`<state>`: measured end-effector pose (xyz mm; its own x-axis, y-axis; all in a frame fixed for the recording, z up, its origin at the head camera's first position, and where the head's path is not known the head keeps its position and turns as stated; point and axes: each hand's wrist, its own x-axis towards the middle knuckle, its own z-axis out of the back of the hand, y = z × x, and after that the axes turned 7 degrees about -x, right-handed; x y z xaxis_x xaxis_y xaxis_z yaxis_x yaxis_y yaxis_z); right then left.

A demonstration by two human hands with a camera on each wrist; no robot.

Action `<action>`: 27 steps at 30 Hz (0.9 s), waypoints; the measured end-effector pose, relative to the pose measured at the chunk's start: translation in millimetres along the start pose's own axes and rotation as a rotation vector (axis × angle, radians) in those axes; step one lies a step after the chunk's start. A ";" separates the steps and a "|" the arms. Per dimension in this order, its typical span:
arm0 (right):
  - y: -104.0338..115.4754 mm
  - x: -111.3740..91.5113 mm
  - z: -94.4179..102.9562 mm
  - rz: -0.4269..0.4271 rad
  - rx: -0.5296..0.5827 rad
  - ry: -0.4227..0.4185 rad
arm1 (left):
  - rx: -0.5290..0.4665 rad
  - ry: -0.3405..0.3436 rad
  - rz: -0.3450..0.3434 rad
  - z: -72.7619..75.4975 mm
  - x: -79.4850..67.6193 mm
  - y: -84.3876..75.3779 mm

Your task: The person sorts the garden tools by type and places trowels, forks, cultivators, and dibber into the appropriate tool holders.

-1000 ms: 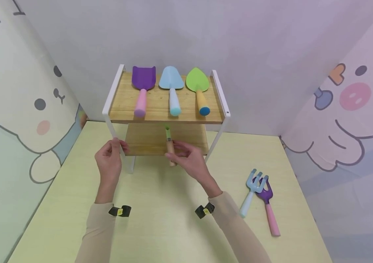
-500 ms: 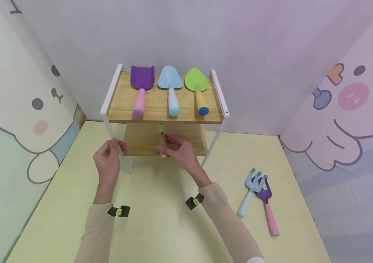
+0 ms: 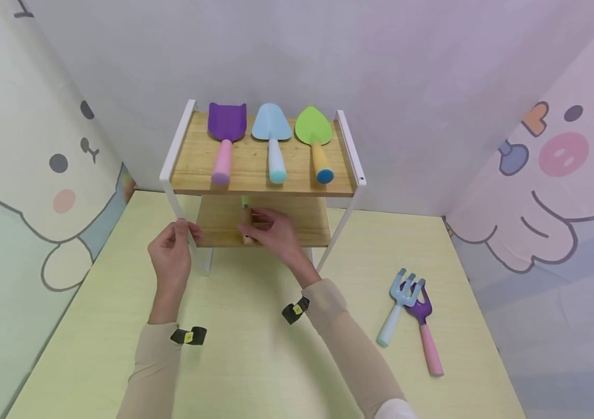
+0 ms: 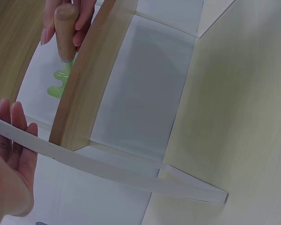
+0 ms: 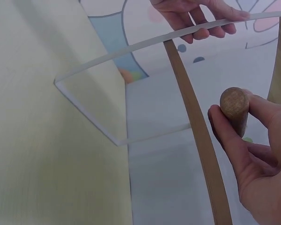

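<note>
My right hand [image 3: 276, 233] holds a small garden fork by its wooden handle [image 3: 247, 224], between thumb and fingers. The handle's round end faces the right wrist camera. In the left wrist view the green tines [image 4: 60, 83] show partly behind the shelf edge. This fork is over the rack's lower shelf [image 3: 213, 218], left of its middle, its tip hidden by the upper shelf. At the rack's left side my left hand [image 3: 171, 250] grips the white metal post [image 4: 98, 167], fingers behind it.
On the upper shelf [image 3: 250, 177] lie a purple trowel [image 3: 227, 122], a light blue trowel [image 3: 271, 123] and a green trowel [image 3: 313, 125]. Right of the rack, a light blue fork [image 3: 391, 326] overlaps a purple fork with a pink handle [image 3: 431, 352] on the table. Printed curtains surround the table.
My right hand has carried the wooden-handled fork leftward and deeper over the lower shelf. My left hand has stayed at the post.
</note>
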<state>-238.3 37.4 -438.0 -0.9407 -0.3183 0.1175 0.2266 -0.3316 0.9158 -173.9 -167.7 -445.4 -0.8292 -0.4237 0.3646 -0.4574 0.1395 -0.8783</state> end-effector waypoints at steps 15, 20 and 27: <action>6.7 18.7 -11.3 -0.081 -0.109 0.041 | -0.001 0.008 -0.009 -3.6 -1.3 -6.6; 11.9 24.3 -14.6 -0.128 -0.143 0.061 | 0.011 -0.002 0.005 -3.2 -1.5 -6.8; 22.3 29.9 -19.3 -0.172 -0.152 0.075 | -0.006 0.000 0.004 -1.0 -0.7 -3.2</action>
<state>-256.5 3.3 -421.4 -0.9485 -0.3091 -0.0694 0.1056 -0.5149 0.8507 -172.2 -167.0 -442.5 -0.8311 -0.4228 0.3613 -0.4561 0.1464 -0.8778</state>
